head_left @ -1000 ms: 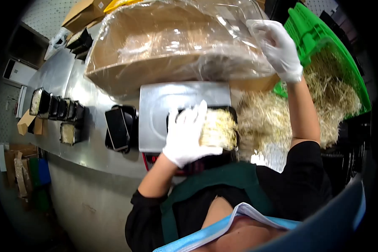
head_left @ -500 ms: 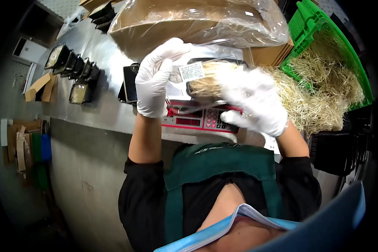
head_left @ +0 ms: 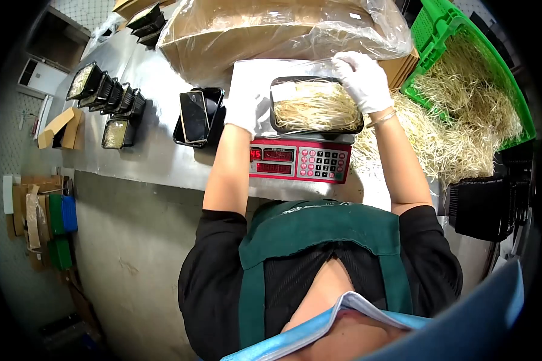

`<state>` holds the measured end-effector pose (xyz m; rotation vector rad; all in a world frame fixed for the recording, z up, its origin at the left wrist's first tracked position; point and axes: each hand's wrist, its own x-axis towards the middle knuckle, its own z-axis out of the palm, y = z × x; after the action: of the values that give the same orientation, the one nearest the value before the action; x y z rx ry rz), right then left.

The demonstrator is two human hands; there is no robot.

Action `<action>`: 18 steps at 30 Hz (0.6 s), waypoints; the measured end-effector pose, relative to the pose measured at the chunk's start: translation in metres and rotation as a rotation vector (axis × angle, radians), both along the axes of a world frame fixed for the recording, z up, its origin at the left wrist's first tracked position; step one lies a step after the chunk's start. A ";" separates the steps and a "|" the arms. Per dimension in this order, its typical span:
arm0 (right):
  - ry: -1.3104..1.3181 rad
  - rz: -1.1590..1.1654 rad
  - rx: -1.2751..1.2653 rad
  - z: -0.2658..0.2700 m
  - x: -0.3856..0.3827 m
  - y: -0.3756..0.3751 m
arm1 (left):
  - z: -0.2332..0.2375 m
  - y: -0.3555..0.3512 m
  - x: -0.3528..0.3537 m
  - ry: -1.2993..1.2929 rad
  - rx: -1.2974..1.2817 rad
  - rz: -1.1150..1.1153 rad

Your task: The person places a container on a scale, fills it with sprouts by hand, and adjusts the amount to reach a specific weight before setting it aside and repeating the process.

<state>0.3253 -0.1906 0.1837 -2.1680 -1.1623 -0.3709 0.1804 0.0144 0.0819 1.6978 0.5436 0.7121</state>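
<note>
A black tray of pale sprouts (head_left: 316,105) rests on the red scale (head_left: 304,161), with clear film or a clear lid over it and a white label at its upper left. My gloved left hand (head_left: 247,111) is at the tray's left side; its fingers merge with the white scale plate and are hard to make out. My gloved right hand (head_left: 361,78) is at the tray's upper right corner, fingers bent onto the clear plastic edge. Left of the scale, a phone (head_left: 194,117) lies on empty black trays (head_left: 215,99).
Loose sprouts (head_left: 415,138) spill from a green crate (head_left: 512,78) on the right. Behind the scale stands a plastic-lined cardboard box (head_left: 241,51). Filled black trays (head_left: 102,90) stand at the left, near a small carton (head_left: 69,127). Stacked black trays (head_left: 479,207) sit at the right edge.
The tray has come down flatter on the scale. My left hand has moved down and right to its left side; my right hand has moved up to its upper right corner.
</note>
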 end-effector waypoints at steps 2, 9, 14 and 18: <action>-0.021 -0.050 0.054 -0.011 0.019 -0.015 | 0.015 -0.005 0.023 -0.080 0.263 -0.076; 0.274 -0.199 0.166 -0.089 0.022 -0.026 | 0.031 -0.027 0.028 0.297 0.469 0.016; 0.035 0.111 -0.027 -0.111 0.038 -0.033 | 0.030 -0.031 0.028 0.344 0.292 0.116; 0.280 0.083 -0.103 -0.104 0.033 -0.033 | 0.012 -0.012 0.033 0.378 0.349 0.000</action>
<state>0.3584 -0.2231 0.0798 -2.1667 -1.1279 0.0300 0.2138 0.0027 0.0938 2.1804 0.7113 0.5051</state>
